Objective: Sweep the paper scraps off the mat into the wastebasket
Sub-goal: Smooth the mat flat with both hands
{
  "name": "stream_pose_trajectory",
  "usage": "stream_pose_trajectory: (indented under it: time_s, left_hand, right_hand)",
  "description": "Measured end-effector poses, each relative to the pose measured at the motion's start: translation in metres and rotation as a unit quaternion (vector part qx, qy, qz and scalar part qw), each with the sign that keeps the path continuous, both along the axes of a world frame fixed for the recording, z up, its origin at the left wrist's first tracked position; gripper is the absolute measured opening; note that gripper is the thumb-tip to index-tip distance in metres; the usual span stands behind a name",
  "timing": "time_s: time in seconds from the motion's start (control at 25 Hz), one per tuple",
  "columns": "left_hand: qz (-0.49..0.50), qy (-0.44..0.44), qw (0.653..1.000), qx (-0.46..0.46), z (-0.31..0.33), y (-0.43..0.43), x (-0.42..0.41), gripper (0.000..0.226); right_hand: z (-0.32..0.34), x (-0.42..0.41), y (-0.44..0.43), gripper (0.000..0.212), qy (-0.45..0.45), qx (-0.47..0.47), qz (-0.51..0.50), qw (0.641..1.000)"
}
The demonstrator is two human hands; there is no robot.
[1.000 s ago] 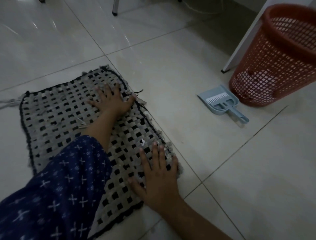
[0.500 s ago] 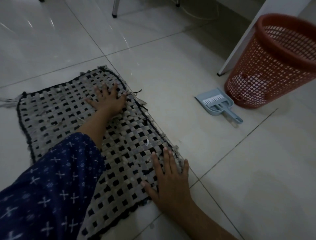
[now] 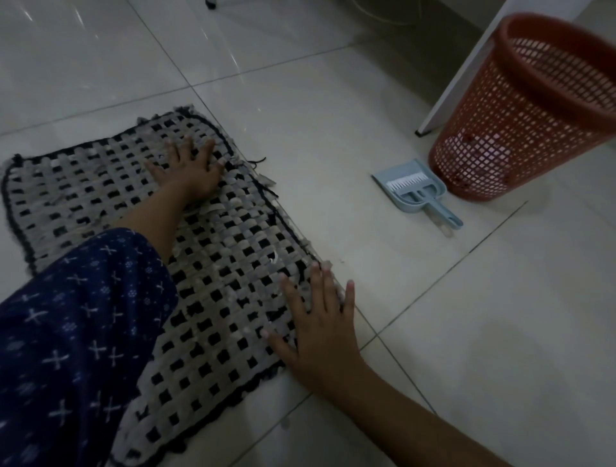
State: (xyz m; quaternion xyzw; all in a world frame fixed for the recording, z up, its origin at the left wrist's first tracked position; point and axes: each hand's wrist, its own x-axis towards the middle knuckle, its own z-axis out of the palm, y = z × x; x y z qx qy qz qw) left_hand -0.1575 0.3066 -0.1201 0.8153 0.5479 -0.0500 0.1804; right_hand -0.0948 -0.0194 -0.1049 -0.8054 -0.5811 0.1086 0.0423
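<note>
A grey-and-black woven mat [image 3: 83, 186] lies on the tiled floor at the left. My left hand [image 3: 188, 170] presses flat on its far right part, fingers spread. My right hand [image 3: 320, 323] lies flat over the mat's near right edge, fingers apart, holding nothing. A small white paper scrap [image 3: 274, 258] sits on the mat just beyond my right hand. An orange mesh wastebasket [image 3: 520, 133] stands at the upper right, with something pale inside near the bottom. A light blue dustpan with a small brush in it [image 3: 416, 193] lies on the floor in front of the basket.
A white furniture panel [image 3: 466, 66] stands behind the wastebasket. My blue patterned sleeve [image 3: 76, 333] covers the mat's near left part. A furniture leg [image 3: 210, 4] shows at the top. Glossy floor tiles lie between the mat and the dustpan.
My right hand has slid rightward along the mat to its edge, partly onto the floor. My left hand has stayed pressed on the mat. The camera view shifted slightly.
</note>
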Motion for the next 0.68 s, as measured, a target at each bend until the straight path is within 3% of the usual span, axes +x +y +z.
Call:
stream_pose_trajectory:
  time_s: [0.12,0.2,0.68]
  left_hand:
    - [0.003,-0.009,1.0,0.022,-0.004,-0.001,-0.005,0.074]
    - [-0.009,-0.006,0.999,0.046,-0.006,0.0,-0.008,0.077]
    - [-0.05,-0.013,0.992,0.112,-0.018,0.025,-0.008,0.077]
  right_hand:
    - [-0.004,-0.003,0.027,0.076,0.056,0.029,0.062,0.996]
    - [-0.011,-0.004,0.035,0.076,0.029,0.018,0.086,0.996]
    - [-0.019,-0.007,0.019,0.077,0.036,0.054,0.04,0.997]
